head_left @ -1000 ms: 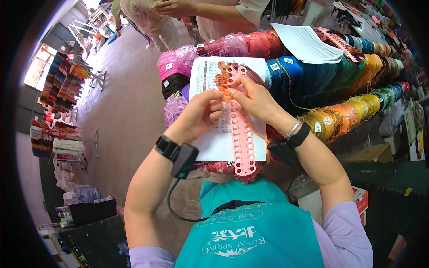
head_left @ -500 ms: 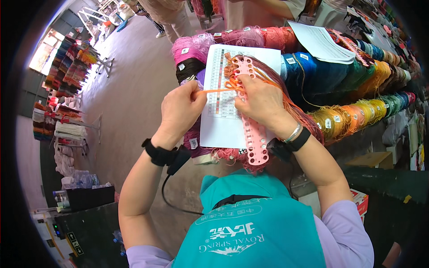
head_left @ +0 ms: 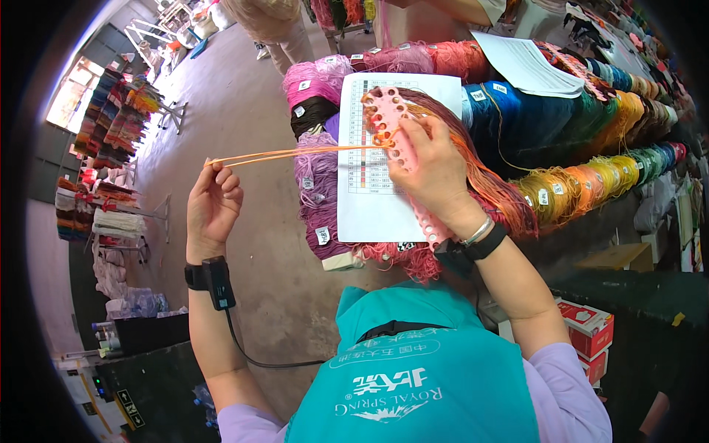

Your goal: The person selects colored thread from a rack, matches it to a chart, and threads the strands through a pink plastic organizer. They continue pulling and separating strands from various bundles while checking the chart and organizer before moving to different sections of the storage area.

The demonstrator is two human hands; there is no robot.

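Threading step in hand, I judge: left hand point(head_left: 213, 208) at nine o'clock pinches the orange thread point(head_left: 295, 153) taut; right hand point(head_left: 436, 168) fingers clamp the pink holed card point(head_left: 391, 136) at twelve o'clock over the paper chart point(head_left: 369, 207); next calls for steady tension.

Your two hands are at work: one left hand point(head_left: 213, 209) pinching one bundle of orange thread point(head_left: 295, 153), one right hand point(head_left: 436, 171) on one pink holed card point(head_left: 391, 140). You have two printed sheets before you, one under the card point(head_left: 369, 207) and one further back point(head_left: 526, 68). You wear two dark wristbands point(head_left: 201, 276), one per arm. Two red-and-white boxes point(head_left: 587, 328) sit at lower right. One other person's legs point(head_left: 272, 26) show at top. Yarn skeins lie too many to count.
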